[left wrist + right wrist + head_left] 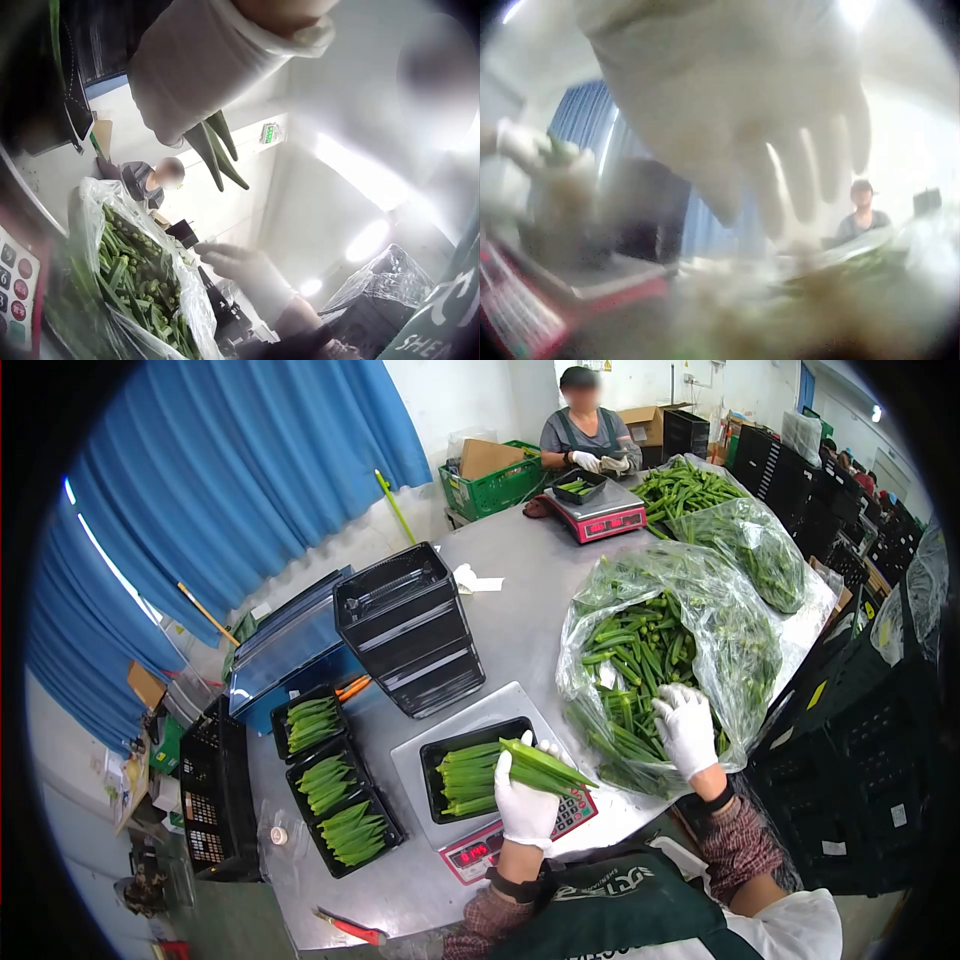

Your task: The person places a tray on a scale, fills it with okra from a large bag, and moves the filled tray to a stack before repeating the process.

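Observation:
My gloved left hand [525, 808] grips a few green okra pods [545, 765], their tips jutting past the glove in the left wrist view. Beneath them a black tray [432, 760] with a row of okra sits on the red and silver scale [405, 746]. Over the opening of a clear plastic bag [742, 650] full of loose okra [640, 645] is my gloved right hand [686, 728]. Its fingers look extended and spread in the right wrist view, with no pod between them.
Filled okra trays [345, 830] stand left of the scale, and stacked black trays [410, 630] rise behind it. A red utility knife [350, 928] lies at the near table edge. Across the table a person [588, 435] works beside another scale [598, 518].

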### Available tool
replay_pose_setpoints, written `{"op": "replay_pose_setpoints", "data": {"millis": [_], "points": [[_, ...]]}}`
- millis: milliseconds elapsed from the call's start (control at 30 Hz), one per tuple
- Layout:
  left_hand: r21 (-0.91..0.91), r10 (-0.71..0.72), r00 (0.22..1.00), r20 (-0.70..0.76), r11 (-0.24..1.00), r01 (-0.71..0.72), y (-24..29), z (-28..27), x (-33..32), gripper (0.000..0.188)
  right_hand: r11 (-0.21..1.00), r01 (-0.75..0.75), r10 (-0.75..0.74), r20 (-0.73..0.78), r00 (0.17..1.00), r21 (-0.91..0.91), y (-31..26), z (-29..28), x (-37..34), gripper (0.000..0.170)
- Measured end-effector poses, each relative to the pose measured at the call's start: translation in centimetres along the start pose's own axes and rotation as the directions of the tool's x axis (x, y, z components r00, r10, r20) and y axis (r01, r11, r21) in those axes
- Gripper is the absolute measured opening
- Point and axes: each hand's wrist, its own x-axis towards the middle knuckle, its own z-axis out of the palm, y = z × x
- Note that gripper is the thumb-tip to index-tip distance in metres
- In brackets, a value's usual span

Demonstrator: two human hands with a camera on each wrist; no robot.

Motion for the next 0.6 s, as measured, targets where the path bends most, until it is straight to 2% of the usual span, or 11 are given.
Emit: {"op": "replay_pose_setpoints", "data": {"millis": [33, 67, 100, 167, 300, 367, 400, 433, 500, 567, 600], "points": [[-0.019, -0.007, 1.000, -0.006, 1.000, 0.007, -0.1, 0.1, 0.1, 0.042, 0.976, -0.035, 0.045, -0.041, 0.998, 0.216, -0.9, -0.3, 0.3, 0.015], [-0.023, 0.000, 1.000, -0.008, 1.000, 0.000, -0.2, 0.0, 0.1, 0.042, 0.914, -0.145, 0.131, 0.062, 0.989, 0.379, -2.1, -1.3, 0.3, 0.015], [-0.025, -0.007, 1.000, 0.005, 1.000, 0.007, -0.3, -0.2, 0.2, 0.043, 0.856, -0.072, 0.101, -0.030, 0.994, 0.513, -3.3, -1.2, 0.3, 0.015], [-0.023, -0.012, 1.000, 0.018, 1.000, 0.012, -0.4, -0.5, 0.2, 0.044, 0.893, 0.008, -0.012, 0.008, 1.000, 0.451, -5.7, -1.8, 0.8, 0.018], [0.092, 0.011, 0.999, -0.046, 0.996, -0.006, -0.7, -0.4, 0.0, 0.044, 0.849, 0.177, -0.096, -0.185, 0.978, 0.497, -10.8, -3.4, 3.6, 0.034], [0.153, 0.016, 1.000, -0.016, 0.988, -0.014, -1.6, -1.3, 0.5, 0.044, 0.858, 0.107, -0.171, 0.083, 0.982, 0.502, -12.2, -3.5, 3.8, 0.058], [0.089, -0.091, 0.949, 0.301, 0.994, 0.067, -1.6, -3.6, 0.9, 0.043, 0.863, 0.090, -0.160, 0.100, 0.982, 0.498, -12.9, -2.0, 3.2, 0.066], [0.054, -0.174, 0.790, 0.588, 0.983, 0.176, -1.5, -5.4, 1.5, 0.043, 0.888, 0.095, -0.190, 0.171, 0.967, 0.450, -13.3, -0.9, 3.1, 0.072], [0.062, -0.186, 0.925, 0.332, 0.983, 0.176, -1.0, -2.9, 0.3, 0.044, 0.882, 0.079, -0.177, 0.170, 0.970, 0.464, -13.6, 0.8, 2.6, 0.074], [0.235, -0.014, 0.998, 0.055, 0.972, 0.000, -1.0, -1.0, -0.2, 0.044, 0.877, 0.064, -0.152, 0.149, 0.977, 0.477, -13.7, 1.0, 2.2, 0.073], [0.193, -0.058, 0.993, 0.106, 0.981, 0.037, -0.3, -3.8, 0.7, 0.043, 0.890, 0.096, -0.176, 0.142, 0.974, 0.447, -13.7, 1.4, 1.8, 0.074]]}}
